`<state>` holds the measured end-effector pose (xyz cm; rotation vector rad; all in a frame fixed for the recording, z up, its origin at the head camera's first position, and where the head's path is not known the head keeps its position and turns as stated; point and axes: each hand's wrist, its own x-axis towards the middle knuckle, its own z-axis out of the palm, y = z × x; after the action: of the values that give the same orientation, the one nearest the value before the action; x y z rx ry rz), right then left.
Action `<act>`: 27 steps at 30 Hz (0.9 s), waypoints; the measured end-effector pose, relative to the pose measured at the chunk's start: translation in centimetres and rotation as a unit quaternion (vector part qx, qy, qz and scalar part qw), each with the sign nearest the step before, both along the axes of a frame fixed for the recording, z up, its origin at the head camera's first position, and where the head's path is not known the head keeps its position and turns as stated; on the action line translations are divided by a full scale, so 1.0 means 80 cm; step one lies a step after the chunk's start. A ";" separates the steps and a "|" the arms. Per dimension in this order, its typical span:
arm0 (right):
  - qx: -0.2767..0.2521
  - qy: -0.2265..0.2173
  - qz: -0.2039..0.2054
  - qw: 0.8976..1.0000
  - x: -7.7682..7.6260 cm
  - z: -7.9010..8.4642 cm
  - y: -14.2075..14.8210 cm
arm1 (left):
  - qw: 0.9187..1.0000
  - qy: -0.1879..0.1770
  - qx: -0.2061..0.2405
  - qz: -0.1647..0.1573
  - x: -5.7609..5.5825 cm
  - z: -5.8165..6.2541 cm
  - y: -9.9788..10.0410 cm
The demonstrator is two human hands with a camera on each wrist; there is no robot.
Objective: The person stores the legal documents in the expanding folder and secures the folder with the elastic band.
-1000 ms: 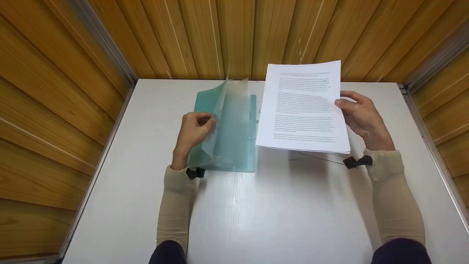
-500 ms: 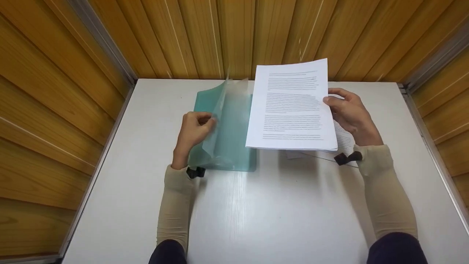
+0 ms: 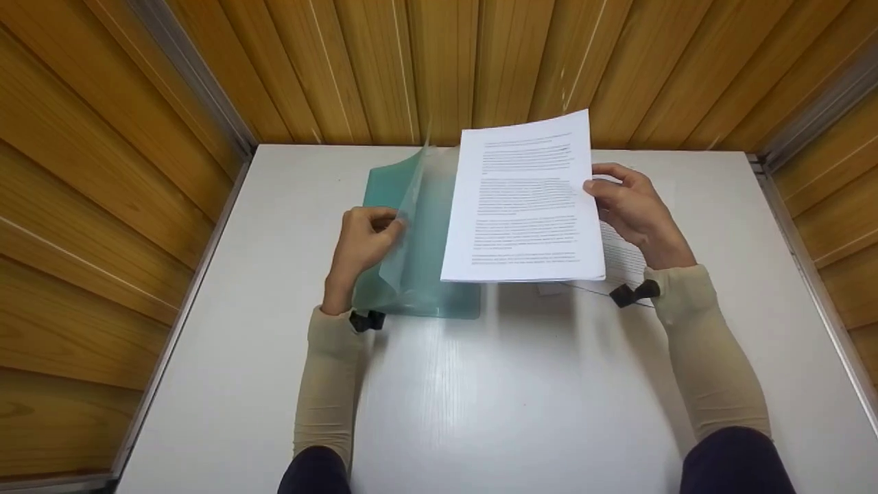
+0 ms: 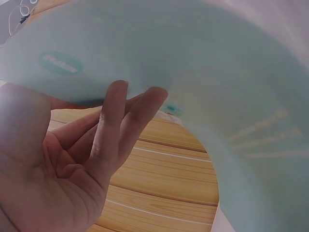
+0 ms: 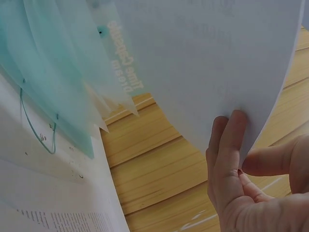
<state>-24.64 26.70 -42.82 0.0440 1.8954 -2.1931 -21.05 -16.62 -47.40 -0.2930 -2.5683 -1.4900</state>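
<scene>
Left hand (image 3: 365,240) pinches folder leaf (image 3: 401,264); right hand (image 3: 634,214) pinches papers (image 3: 525,206); seemingly inserting; next likely needs easing papers toward left hand.

Folder (image 3: 426,254): smooth, translucent plastic. Sheets (image 3: 525,206): matt paper. Tabletop (image 3: 480,398): glossy. Wall panels (image 3: 442,62): wood-grained.

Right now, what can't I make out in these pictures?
Head view: the print on the held papers, too small to read.
Head view: much of another printed sheet, hidden by those papers and the right hand.
Head view: part of the green folder, behind those papers.
Left wrist view: part of the folder, cut off by the right edge.
</scene>
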 end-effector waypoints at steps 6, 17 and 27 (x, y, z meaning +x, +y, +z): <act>0.013 0.006 -0.001 1.000 -0.006 -0.003 -0.013 | 1.000 0.000 0.000 0.000 0.001 0.001 0.000; 0.022 -0.006 -0.001 1.000 -0.012 -0.010 -0.032 | 1.000 -0.004 0.003 -0.002 0.000 0.000 0.000; 0.032 -0.023 0.000 0.999 -0.019 -0.017 -0.051 | 1.000 -0.006 0.011 0.000 -0.002 -0.002 0.001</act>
<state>-26.13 22.64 -44.15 0.1042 1.9404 -2.1124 -21.18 -16.50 -47.56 -0.2823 -2.5593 -1.5217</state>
